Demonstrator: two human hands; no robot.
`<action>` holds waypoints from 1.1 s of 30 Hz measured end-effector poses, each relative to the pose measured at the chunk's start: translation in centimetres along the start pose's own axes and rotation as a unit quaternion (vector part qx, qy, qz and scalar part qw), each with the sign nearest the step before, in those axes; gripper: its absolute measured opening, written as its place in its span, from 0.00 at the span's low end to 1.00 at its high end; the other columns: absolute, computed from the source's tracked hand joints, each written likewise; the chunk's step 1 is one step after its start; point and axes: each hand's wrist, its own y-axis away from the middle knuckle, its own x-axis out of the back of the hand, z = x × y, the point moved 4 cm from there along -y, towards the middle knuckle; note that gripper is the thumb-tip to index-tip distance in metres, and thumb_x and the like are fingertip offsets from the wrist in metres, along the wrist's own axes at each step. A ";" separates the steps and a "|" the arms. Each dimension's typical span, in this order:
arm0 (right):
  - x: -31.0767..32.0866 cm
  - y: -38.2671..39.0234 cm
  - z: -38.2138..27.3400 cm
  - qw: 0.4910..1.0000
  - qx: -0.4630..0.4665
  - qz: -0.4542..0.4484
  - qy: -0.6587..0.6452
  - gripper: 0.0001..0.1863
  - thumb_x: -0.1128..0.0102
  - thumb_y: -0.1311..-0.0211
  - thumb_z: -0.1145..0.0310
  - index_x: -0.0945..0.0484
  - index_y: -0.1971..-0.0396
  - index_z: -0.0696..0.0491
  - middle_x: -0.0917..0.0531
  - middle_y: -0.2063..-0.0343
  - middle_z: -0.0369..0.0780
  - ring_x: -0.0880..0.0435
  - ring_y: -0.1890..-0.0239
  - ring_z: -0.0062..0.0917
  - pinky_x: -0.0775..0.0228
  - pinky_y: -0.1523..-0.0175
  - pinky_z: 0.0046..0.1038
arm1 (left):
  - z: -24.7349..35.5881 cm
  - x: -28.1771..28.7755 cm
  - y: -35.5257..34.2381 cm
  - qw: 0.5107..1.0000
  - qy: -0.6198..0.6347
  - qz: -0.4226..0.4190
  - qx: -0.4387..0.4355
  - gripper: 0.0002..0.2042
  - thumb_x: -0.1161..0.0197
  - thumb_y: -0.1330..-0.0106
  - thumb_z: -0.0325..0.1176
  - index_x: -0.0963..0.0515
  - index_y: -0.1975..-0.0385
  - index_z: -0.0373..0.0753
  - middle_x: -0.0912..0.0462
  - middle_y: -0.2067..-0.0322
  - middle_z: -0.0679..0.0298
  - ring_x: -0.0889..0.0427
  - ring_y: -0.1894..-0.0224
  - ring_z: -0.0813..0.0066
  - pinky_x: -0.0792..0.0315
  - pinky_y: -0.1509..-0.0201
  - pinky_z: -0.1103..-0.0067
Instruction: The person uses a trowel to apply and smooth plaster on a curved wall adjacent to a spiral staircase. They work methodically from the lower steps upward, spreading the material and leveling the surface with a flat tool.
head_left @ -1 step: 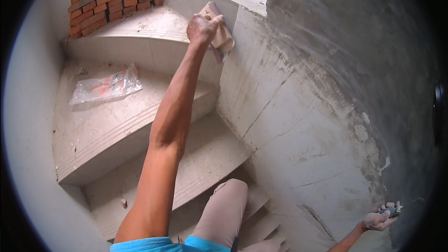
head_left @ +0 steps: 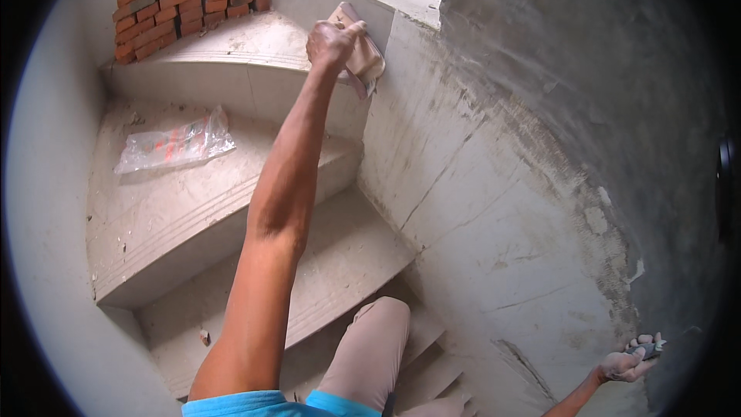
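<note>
Red-orange bricks are stacked in rough rows at about 11 o'clock, on the top landing against the curved pale wall. Below them, at 9 o'clock, a crumpled clear plastic bag with red print lies flat on a dusty grey stair tread, well apart from both hands. Further tiled steps wind down toward 6 o'clock, where the person's knee in beige trousers shows above a strip of blue shirt.

The left arm runs up from the lower edge to 12 o'clock. There the left hand is closed in a firm grip around a tan cloth-like pad, pressing it against the upper edge of the tiled skirting panel where that panel meets the step riser. The pad pokes out above and to the right of the knuckles; part of it is hidden under the hand.

To the right, from 1 to 4 o'clock, the rough grey cement wall curves round, with patchy plaster along its lower edge.

At 5 o'clock the right hand sits low beside that wall, fingers curled loosely around a small dark object; what it is cannot be told at this size.
</note>
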 end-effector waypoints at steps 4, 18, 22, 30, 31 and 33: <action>0.1 0.0 0.4 1.000 -0.009 -0.014 -0.016 0.25 0.58 0.43 0.72 0.27 0.46 0.65 0.24 0.67 0.37 0.32 0.70 0.20 0.38 0.67 0.19 | -1.8 -0.9 -2.7 0.974 0.212 -0.042 0.065 0.25 0.25 0.46 0.48 0.16 0.62 0.28 0.16 0.69 0.52 0.17 0.75 0.66 0.19 0.77 0.69; -0.2 0.4 -0.4 1.000 -0.004 -0.005 0.005 0.26 0.57 0.44 0.68 0.28 0.46 0.65 0.26 0.69 0.36 0.33 0.72 0.19 0.39 0.68 0.18 | -1.0 -0.7 -1.7 0.985 0.165 -0.031 0.027 0.22 0.26 0.49 0.49 0.13 0.68 0.33 0.14 0.73 0.54 0.17 0.76 0.67 0.22 0.72 0.69; 0.3 -0.1 0.0 1.000 0.004 0.001 0.012 0.27 0.56 0.43 0.66 0.28 0.46 0.65 0.26 0.69 0.36 0.33 0.72 0.19 0.40 0.68 0.18 | -0.6 -0.9 2.5 0.986 0.155 -0.058 -0.028 0.22 0.28 0.47 0.51 0.12 0.68 0.35 0.15 0.75 0.55 0.20 0.77 0.68 0.24 0.70 0.68; -0.3 0.5 0.6 1.000 0.012 -0.010 -0.014 0.27 0.56 0.41 0.64 0.28 0.46 0.66 0.26 0.69 0.37 0.34 0.72 0.18 0.40 0.68 0.19 | -2.5 -0.5 -3.3 0.966 0.250 -0.037 0.061 0.26 0.25 0.45 0.45 0.17 0.53 0.31 0.17 0.58 0.44 0.14 0.69 0.54 0.17 0.72 0.65; 0.0 0.4 0.4 1.000 0.019 -0.008 -0.005 0.27 0.56 0.41 0.64 0.28 0.46 0.66 0.26 0.69 0.37 0.34 0.72 0.18 0.40 0.68 0.19 | -1.2 -1.0 -0.9 0.963 0.258 -0.038 0.061 0.25 0.25 0.46 0.44 0.16 0.58 0.27 0.14 0.63 0.47 0.13 0.67 0.62 0.18 0.69 0.71; 0.1 0.3 0.1 1.000 0.023 -0.008 -0.001 0.26 0.56 0.41 0.64 0.28 0.46 0.65 0.26 0.69 0.37 0.34 0.71 0.19 0.40 0.68 0.19 | -0.8 -1.4 2.7 0.963 0.263 -0.062 0.017 0.30 0.24 0.47 0.45 0.19 0.53 0.23 0.15 0.59 0.46 0.14 0.64 0.61 0.18 0.63 0.73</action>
